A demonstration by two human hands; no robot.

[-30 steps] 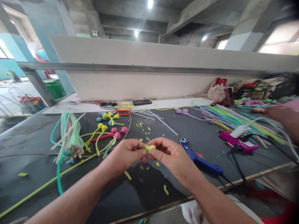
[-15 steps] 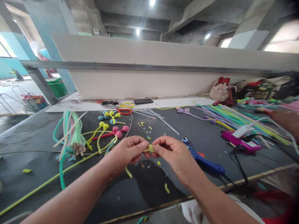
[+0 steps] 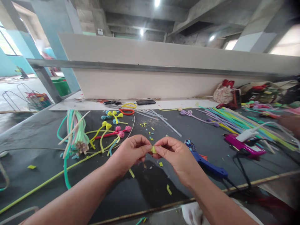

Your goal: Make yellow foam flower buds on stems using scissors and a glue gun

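Over the front middle of the table, my left hand (image 3: pixel 134 151) and my right hand (image 3: pixel 172 153) meet, their thumbs and fingertips closed on a small yellow pipe-cleaner bud (image 3: pixel 153 149). Fingers cover most of the bud. Below my left hand a yellow stem end (image 3: pixel 131 173) sticks out; whether it joins the bud I cannot tell. Finished-looking pink buds (image 3: pixel 121 134) and yellow buds (image 3: pixel 106 125) on stems lie to the left. Right of my right hand rests a blue hot glue gun (image 3: pixel 211 167). Yellow scraps (image 3: pixel 169 189) are scattered nearby.
A bundle of pastel pipe cleaners (image 3: pixel 78 131) lies left, more coloured stems (image 3: pixel 234 120) right. Clear glue sticks (image 3: pixel 166 122) and a phone (image 3: pixel 146 102) are at the back. A purple power strip (image 3: pixel 246 146) with cables sits right, near another person's hand (image 3: pixel 289 123).
The view has shifted slightly, so the table things appear a little further right. Both hands stay together on the yellow bud, with the fingers slightly moved around it.
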